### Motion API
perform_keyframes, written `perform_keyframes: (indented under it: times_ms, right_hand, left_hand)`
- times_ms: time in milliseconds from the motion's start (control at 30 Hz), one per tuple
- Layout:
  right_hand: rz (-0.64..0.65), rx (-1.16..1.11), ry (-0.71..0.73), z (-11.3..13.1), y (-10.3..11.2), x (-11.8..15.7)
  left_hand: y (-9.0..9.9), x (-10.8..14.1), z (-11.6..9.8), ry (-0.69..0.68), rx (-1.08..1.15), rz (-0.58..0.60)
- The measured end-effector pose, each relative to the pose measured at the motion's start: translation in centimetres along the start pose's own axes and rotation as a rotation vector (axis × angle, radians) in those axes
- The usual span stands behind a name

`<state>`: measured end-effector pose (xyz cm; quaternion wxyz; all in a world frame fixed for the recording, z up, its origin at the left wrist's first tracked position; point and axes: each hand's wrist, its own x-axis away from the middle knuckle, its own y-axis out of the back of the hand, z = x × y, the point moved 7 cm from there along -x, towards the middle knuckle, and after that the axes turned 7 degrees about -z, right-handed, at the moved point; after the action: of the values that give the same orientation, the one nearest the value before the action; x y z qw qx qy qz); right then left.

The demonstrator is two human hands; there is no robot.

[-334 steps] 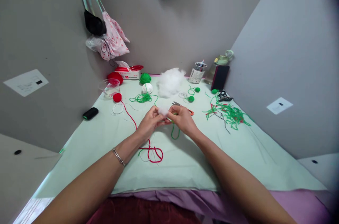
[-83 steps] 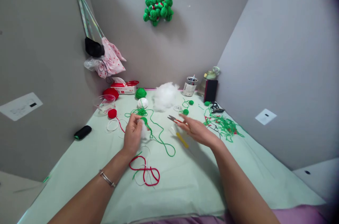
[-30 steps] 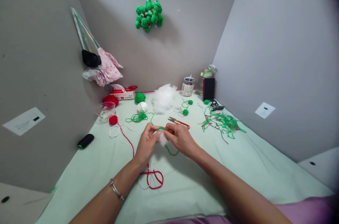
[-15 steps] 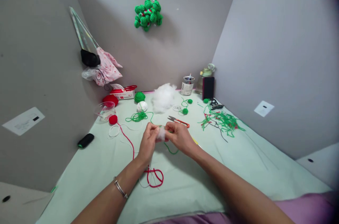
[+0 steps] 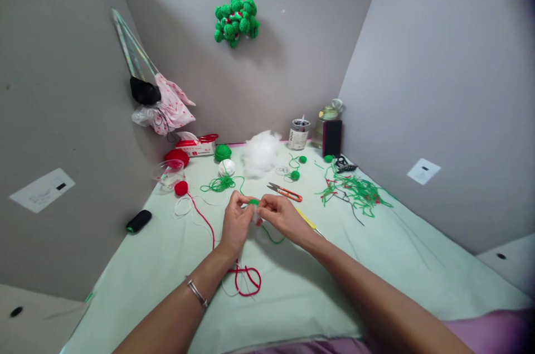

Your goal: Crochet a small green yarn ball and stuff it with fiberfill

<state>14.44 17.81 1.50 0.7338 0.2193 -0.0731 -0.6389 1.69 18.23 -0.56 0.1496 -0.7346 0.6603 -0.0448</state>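
Note:
Close together above the middle of the table, both hands work on one small piece. My left hand (image 5: 236,224) is closed around a small green crocheted piece (image 5: 253,202), partly hidden by the fingers. Against it sits a tuft of white stuffing (image 5: 256,214), which the fingertips of my right hand (image 5: 282,217) pinch. Green yarn (image 5: 272,238) trails below the hands onto the table. Just beyond them lie orange thread snips (image 5: 285,192). A yellow-handled crochet hook (image 5: 308,219) rests beside my right wrist, partly covered by it.
A fluffy heap of stuffing (image 5: 262,154) sits at the back. Red yarn (image 5: 249,281) loops near my left forearm. Green yarn scraps (image 5: 357,193) spread at the right, near a phone (image 5: 332,139) and a jar of pens (image 5: 298,135). Green crocheted balls (image 5: 237,19) hang on the wall.
Less of the white tuft shows between my hands, and more of the green piece is visible. My right fingers have shifted slightly on the stuffing. The whole view has moved a little.

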Motion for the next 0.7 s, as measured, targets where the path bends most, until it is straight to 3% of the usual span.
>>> perform_keyframes:
  times_ms: [200, 467, 700]
  right_hand:
    - [-0.129, 0.074, -0.029, -0.9, 0.6, -0.6]
    - [0.051, 0.071, 0.072, 0.7, 0.5, 0.1]
    - [-0.027, 0.095, 0.14, 1.4, 0.8, 0.4]
  left_hand:
    - [0.2, 0.6, 0.3, 0.047, -0.003, 0.04]
    - [0.2, 0.0, 0.7, 0.084, -0.014, 0.087]
    - [0.7, -0.3, 1.7, 0.122, -0.023, 0.002]
